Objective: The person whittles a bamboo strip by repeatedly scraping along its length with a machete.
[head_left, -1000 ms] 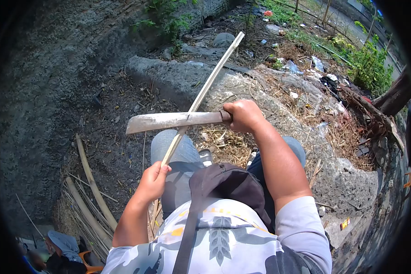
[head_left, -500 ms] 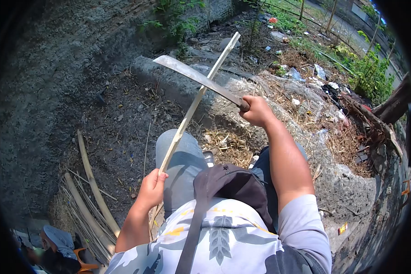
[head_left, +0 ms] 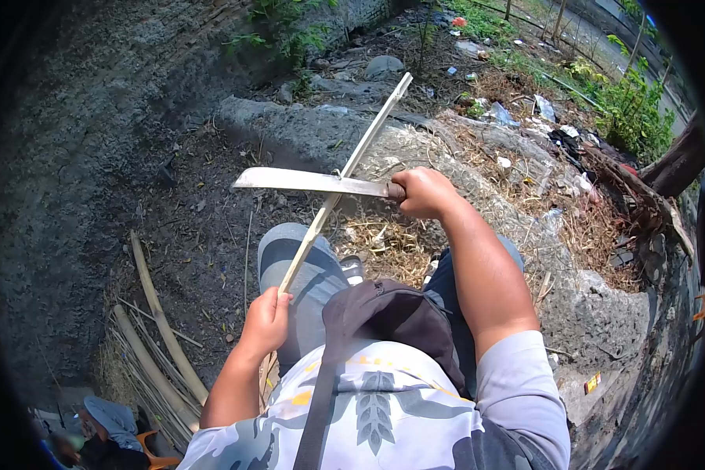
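My left hand is closed round the lower end of a long pale bamboo strip, which slants up and away to the right over my knee. Closed on the dark handle of a machete is my right hand. The broad blade lies across the strip and points left, close to level. A small curl or splinter shows where the edge meets the strip. My fingers hide most of the handle and the strip's near end.
Several bamboo lengths lie on the ground at the left, beside a rough wall. A person sits at the lower left by an orange chair. Rock, dry grass and litter lie ahead; a tree trunk stands right.
The machete has come down along the strip toward me, and its blade has turned from slanting to nearly level. My left hand still grips the strip's lower end.
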The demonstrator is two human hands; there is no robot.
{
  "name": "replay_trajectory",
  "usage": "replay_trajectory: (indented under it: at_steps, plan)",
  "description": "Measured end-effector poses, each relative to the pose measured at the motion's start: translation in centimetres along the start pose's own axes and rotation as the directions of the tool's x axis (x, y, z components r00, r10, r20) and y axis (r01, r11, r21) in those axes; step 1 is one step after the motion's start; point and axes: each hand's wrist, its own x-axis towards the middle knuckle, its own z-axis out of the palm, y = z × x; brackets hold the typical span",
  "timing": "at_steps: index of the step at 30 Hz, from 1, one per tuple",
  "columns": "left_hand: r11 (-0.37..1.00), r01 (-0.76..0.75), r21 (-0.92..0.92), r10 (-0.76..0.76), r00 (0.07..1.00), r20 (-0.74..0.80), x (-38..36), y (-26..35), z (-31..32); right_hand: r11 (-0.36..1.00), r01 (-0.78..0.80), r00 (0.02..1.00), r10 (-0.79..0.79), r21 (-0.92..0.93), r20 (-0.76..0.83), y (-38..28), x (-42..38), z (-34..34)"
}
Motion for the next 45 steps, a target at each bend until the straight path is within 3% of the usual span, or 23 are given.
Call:
replay_trajectory:
  at_steps: [7, 11, 13, 14, 15, 17, 20, 23, 27, 31, 33, 34, 36, 37, 40, 43, 45]
  plan:
    - [0.999, 0.03, 0.014, -0.03, 1.0, 0.005, -0.2, -0.1, -0.1, 0.994, 0.103, 0.994, -0.101, -0.045, 0.042, -2.8, -0.7, 1.9]
    - [0.999, 0.016, 0.052, -0.018, 0.999, 0.041, 0.3, 0.2, 0.6, 0.948, 0.249, 0.967, -0.232, -0.196, 0.11, -3.6, -0.3, 3.4]
    - [0.997, 0.012, 0.071, -0.017, 0.998, 0.067, -0.2, 0.3, -0.3, 0.98, 0.152, 0.985, -0.14, -0.132, 0.098, -2.0, -0.4, 2.0]
    - [0.997, 0.015, 0.077, -0.021, 0.996, 0.084, -0.5, 0.5, -1.1, 0.996, 0.076, 0.997, -0.075, 0.038, -0.015, 0.3, 0.2, 2.9]
    - [0.997, 0.011, 0.081, -0.019, 0.995, 0.099, -0.5, 0.9, -1.6, 0.963, 0.006, 0.997, -0.027, 0.269, 0.074, 1.2, 0.7, 2.2]
    - [0.997, -0.003, 0.082, -0.002, 0.998, 0.063, 0.0, 1.1, -1.7, 0.968, 0.012, 1.0, -0.012, 0.252, -0.002, 1.1, 0.8, 2.7]
    - [0.995, 0.031, 0.098, -0.035, 0.999, 0.038, 0.7, 0.9, -2.2, 0.998, -0.044, 0.998, 0.046, 0.033, -0.04, -0.8, -0.5, -0.1]
    - [0.991, 0.076, 0.107, -0.083, 0.994, 0.066, 0.7, 1.6, -2.1, 0.996, 0.044, 0.999, -0.046, -0.076, -0.025, -0.3, -0.7, 0.2]
    - [0.997, -0.021, 0.078, 0.022, 1.0, -0.009, 1.4, 0.5, -0.7, 0.977, 0.158, 0.986, -0.163, -0.145, -0.023, -2.4, -0.7, 1.7]
    - [0.998, 0.021, 0.067, -0.021, 1.0, 0.005, 1.5, 0.9, -2.5, 0.95, 0.255, 0.944, -0.285, -0.18, -0.168, -1.8, -0.5, 2.0]
    - [0.994, 0.101, 0.029, -0.102, 0.994, 0.029, 0.6, 0.6, -4.6, 0.995, 0.04, 0.965, -0.063, -0.094, -0.253, 1.2, 0.3, 1.2]
    - [0.997, 0.056, 0.051, -0.055, 0.998, -0.018, 0.1, -0.4, -5.5, 0.988, -0.133, 0.948, 0.151, 0.083, -0.282, 2.0, 0.4, 0.4]
    - [0.998, 0.011, 0.059, -0.006, 0.997, -0.075, -1.1, -1.9, -6.7, 0.918, -0.231, 0.867, 0.344, 0.322, -0.359, 5.6, 1.5, 0.4]
    - [0.999, 0.016, 0.043, -0.013, 0.996, -0.086, -1.7, -2.3, -7.2, 0.862, -0.29, 0.843, 0.436, 0.416, -0.315, 7.5, 1.9, 0.7]
    - [0.999, 0.049, 0.023, -0.045, 0.992, -0.118, -2.3, -1.9, -7.5, 0.699, -0.255, 0.791, 0.548, 0.668, -0.273, 10.0, 3.0, 2.6]
    - [1.0, 0.018, -0.001, -0.018, 0.986, -0.164, -1.7, -1.6, -6.3, 0.684, -0.206, 0.785, 0.543, 0.7, -0.299, 9.4, 3.2, 3.2]
    - [1.0, -0.003, 0.004, 0.003, 0.987, -0.161, -1.1, -1.1, -5.8, 0.77, -0.154, 0.799, 0.466, 0.62, -0.38, 8.1, 2.5, 3.0]
